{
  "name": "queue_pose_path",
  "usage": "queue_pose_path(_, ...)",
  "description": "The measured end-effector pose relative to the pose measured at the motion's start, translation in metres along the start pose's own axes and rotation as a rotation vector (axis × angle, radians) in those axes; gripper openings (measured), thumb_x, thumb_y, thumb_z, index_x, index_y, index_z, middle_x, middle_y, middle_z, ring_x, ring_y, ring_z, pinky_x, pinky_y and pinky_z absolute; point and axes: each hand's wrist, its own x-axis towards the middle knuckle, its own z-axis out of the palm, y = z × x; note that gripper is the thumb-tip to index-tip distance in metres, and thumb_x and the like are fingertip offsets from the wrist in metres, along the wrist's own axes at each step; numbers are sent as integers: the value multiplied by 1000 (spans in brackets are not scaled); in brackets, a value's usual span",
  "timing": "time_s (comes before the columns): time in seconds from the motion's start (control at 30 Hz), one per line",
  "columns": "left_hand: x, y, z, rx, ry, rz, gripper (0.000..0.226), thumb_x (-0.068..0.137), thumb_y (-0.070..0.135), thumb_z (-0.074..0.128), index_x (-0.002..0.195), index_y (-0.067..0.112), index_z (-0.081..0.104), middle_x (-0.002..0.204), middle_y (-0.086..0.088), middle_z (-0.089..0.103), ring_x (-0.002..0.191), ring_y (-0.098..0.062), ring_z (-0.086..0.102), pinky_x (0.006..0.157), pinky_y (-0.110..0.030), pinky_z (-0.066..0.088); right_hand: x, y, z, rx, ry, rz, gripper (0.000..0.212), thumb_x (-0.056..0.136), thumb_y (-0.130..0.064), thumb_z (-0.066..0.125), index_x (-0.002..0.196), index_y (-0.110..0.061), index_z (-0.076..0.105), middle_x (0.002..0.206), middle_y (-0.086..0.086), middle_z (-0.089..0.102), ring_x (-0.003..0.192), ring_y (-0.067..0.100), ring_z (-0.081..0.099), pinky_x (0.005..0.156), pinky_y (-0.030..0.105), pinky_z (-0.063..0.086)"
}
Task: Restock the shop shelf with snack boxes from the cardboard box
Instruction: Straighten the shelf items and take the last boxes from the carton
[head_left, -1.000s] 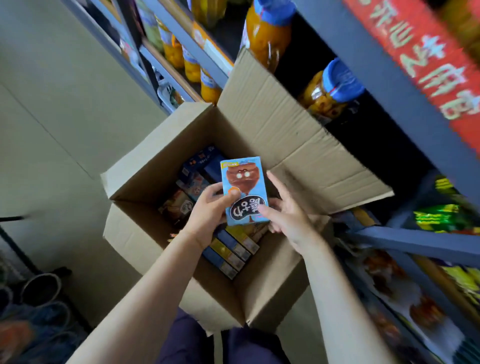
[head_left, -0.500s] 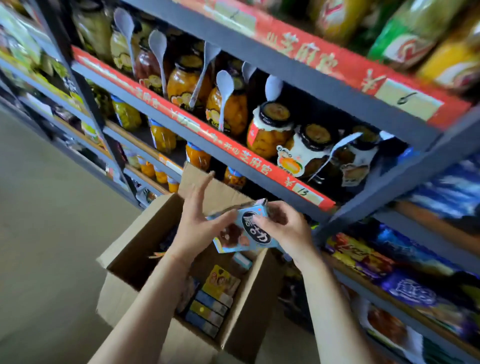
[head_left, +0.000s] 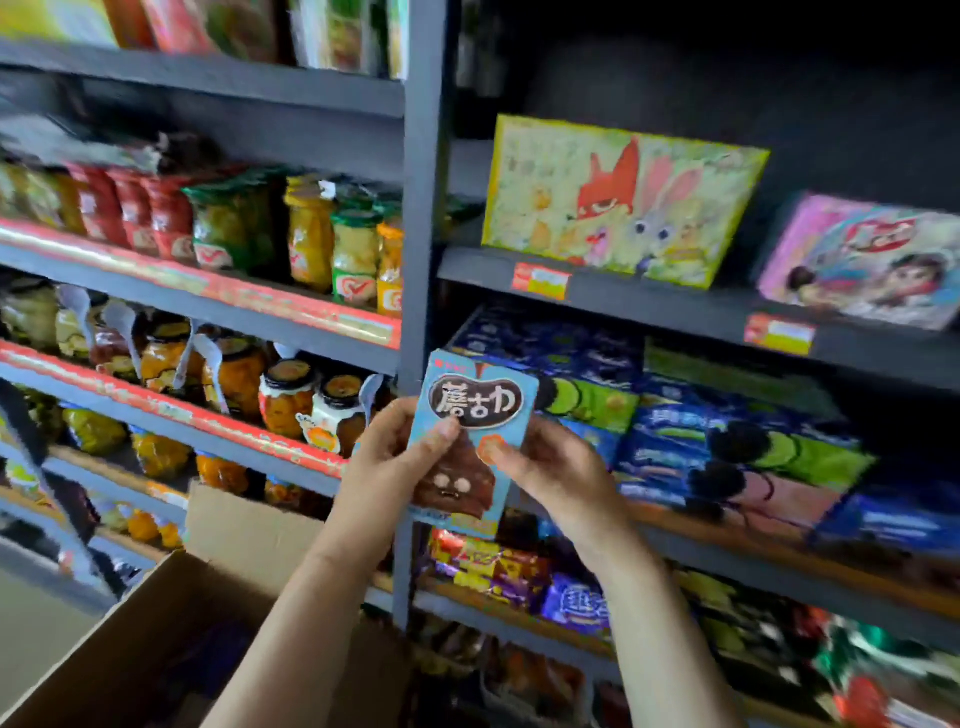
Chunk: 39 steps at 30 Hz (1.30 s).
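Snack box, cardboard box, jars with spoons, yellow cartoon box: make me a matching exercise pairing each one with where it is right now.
Things:
1. snack box
2. cardboard box
3. jars with spoons
4. yellow cartoon box

Places:
A. upper right shelf
B. bottom left, below the arms
C. held in the left hand and the right hand
D. left shelf behind a red price strip

Pairs: 1-C, 2-B, 3-D, 4-A

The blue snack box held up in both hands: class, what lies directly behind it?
Behind the snack box are a grey shelf post and stacked blue biscuit packs. What its front covers cannot be seen.
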Motion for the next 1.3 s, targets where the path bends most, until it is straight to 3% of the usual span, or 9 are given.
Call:
queue_pose_path(0.17,-2,41,85,-52,-61,191,35,87,26,69,113,5,61,108,-17,72,100,-36,70,79,-42,61,-21,-48,-68,-127,87,-192,19,78,-33,77,97,-34,73,99,-8,75,92,10,69,84,32,55)
queue_pose_path(0.53,9,93,174,24,-300,372,29,91,1,61,120,0,61,102,-4,76,92,-16,73,75,-22,56,-43,-118,-154,-112,310,-392,20,89,-25,72,108,-24,67,102,-8,74,85,7,68,64,22,49)
queue_pose_path(0.7,14,93,185,-55,-351,255,32,87,25,63,114,9,66,102,-10,75,92,-26,73,82,-38,57,-47,-134,-159,-43,281,-435,18,85,-24,72,100,-16,67,85,-9,73,71,0,65,62,11,45)
queue_pose_path(0.83,14,97,190,-78,-350,235,32,94,21,59,124,12,61,105,-8,73,93,-25,71,81,-39,59,-45,-138,-155,-74,309,-496,16,83,-25,74,95,-20,66,78,-10,70,64,0,62,54,13,44)
queue_pose_path(0.9,12,101,192,-24,-353,294,34,98,17,58,132,20,55,103,-5,71,89,-25,72,77,-40,59,-42,-136,-151,-123,363,-519,22,80,-26,79,97,-23,65,81,-8,71,68,8,65,55,17,47)
queue_pose_path(1.0,8,106,193,1,-455,290,51,89,36,72,136,32,51,116,-3,70,101,-25,71,78,-36,59,-40,-133,-144,-135,319,-504,33,77,-35,79,104,-26,63,91,-4,72,78,16,69,58,23,51)
queue_pose_path(1.13,7,107,194,-28,-524,212,64,70,47,78,124,17,60,100,-5,71,88,-23,68,71,-31,56,-44,-133,-144,12,154,-470,32,92,-35,63,119,-21,66,90,13,68,73,24,66,58,34,55)
queue_pose_path(1.2,6,107,193,-189,-555,92,49,81,53,68,116,19,69,106,-8,72,90,-23,69,68,-32,58,-47,-133,-149,-83,215,-495,32,94,-38,58,121,-23,68,100,0,70,86,15,66,68,30,54)
queue_pose_path(1.3,6,104,193,-434,-583,-59,53,90,59,51,120,20,72,120,-12,69,95,-25,71,63,-32,60,-47,-132,-156,-200,365,-467,34,93,-33,66,127,-32,60,112,-7,63,100,3,61,83,21,53)
